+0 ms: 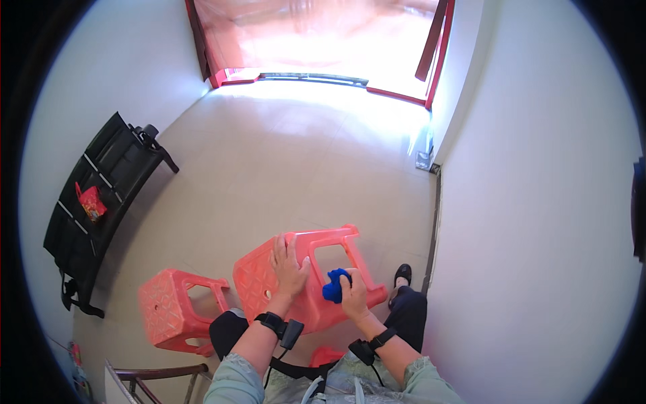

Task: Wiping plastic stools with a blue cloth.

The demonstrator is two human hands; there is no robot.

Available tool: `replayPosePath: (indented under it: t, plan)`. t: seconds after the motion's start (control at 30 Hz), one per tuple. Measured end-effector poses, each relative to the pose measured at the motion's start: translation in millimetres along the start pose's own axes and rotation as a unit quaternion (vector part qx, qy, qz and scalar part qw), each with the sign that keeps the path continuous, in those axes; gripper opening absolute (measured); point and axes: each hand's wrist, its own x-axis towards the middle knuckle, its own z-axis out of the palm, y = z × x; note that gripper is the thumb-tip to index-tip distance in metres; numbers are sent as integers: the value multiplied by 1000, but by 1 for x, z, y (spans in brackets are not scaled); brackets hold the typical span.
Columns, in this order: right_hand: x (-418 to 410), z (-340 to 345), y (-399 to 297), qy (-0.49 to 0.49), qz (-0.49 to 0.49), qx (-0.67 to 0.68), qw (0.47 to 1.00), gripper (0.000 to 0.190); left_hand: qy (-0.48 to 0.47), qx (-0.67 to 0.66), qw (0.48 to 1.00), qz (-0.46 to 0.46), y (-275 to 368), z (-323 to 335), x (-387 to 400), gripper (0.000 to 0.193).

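Note:
A pink plastic stool (315, 308) lies tilted on its side before me, its patterned seat turned to the left and its legs to the right. My left hand (290, 270) rests on the edge between seat and side, fingers spread. In my right hand (355, 293) is a bunched blue cloth (334, 286), held against or just above the stool's side near the leg opening; contact is hard to tell. Each wrist wears a black strap with a small device and cable.
A second pink stool (164, 308) lies tipped at the left. Along the left wall stands a black bench (121, 156) bearing a red bag (92, 203). A brown-topped metal frame (156, 372) is at lower left. A red-framed doorway with a curtain (323, 35) lies ahead.

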Motion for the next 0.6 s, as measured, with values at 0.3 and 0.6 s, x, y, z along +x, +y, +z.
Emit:
replayPosePath:
  t: [0.3, 0.6]
  plan:
    - [26, 3, 5, -144, 51, -263, 953, 27, -21, 32, 997, 73, 7, 28, 19, 72]
    - [64, -15, 90, -152, 93, -111, 978, 34, -19, 40, 992, 118, 27, 61, 32, 63]
